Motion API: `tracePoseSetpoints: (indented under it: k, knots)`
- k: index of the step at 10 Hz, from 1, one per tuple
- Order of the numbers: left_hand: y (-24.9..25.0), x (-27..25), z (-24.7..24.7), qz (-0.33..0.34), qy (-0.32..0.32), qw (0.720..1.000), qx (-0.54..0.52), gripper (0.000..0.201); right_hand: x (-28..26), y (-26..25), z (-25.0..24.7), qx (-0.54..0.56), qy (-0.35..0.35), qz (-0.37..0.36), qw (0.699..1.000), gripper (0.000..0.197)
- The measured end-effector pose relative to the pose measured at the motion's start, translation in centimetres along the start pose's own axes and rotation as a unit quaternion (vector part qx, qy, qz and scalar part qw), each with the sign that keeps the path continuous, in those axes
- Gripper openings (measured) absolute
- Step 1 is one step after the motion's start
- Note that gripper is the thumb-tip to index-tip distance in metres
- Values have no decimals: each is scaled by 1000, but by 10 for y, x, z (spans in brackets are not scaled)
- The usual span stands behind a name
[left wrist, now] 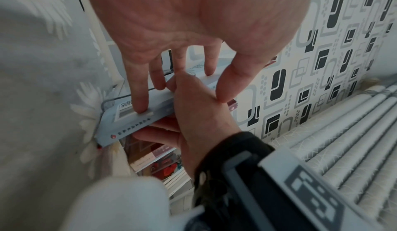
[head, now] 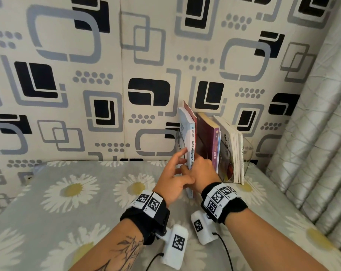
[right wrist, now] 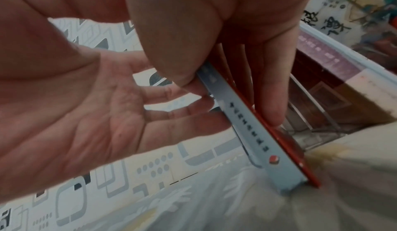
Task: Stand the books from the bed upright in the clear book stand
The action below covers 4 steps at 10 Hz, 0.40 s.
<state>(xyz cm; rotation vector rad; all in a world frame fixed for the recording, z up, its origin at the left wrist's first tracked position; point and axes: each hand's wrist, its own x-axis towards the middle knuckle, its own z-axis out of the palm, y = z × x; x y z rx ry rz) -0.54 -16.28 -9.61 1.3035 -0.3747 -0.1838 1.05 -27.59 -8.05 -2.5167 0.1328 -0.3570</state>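
Your right hand (head: 202, 173) is pinching the pale blue book (head: 191, 141) upright at the left end of the clear book stand (head: 248, 153), thumb on its spine. Your left hand (head: 172, 176) is lying flat, fingers straight, against its cover, the lower edge resting on the bed (head: 68, 192).

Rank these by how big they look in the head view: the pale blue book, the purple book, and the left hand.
1. Pale blue book, the tallest.
2. Purple book.
3. Left hand. It is nearer the camera than the purple book, so these two are close to call.

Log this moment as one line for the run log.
step: slotting pale blue book into clear book stand | left hand: steadying cover | right hand: pinching book
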Motion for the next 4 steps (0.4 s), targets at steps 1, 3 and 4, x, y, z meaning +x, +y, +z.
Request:
tracePoseSetpoints:
  k: [1, 3, 4]
  knots:
    - [2, -5, -4, -22, -2, 1000, 0, 71, -6, 2, -4, 35, -13, 1, 999, 39]
    - [4, -24, -17, -64, 57, 996, 37, 40, -17, 12, -8, 123, -27, 41, 991, 47]
    - [-1, -40, -31, -77, 103, 991, 29, 34, -25, 17, -10, 193, 12, 61, 979, 55]
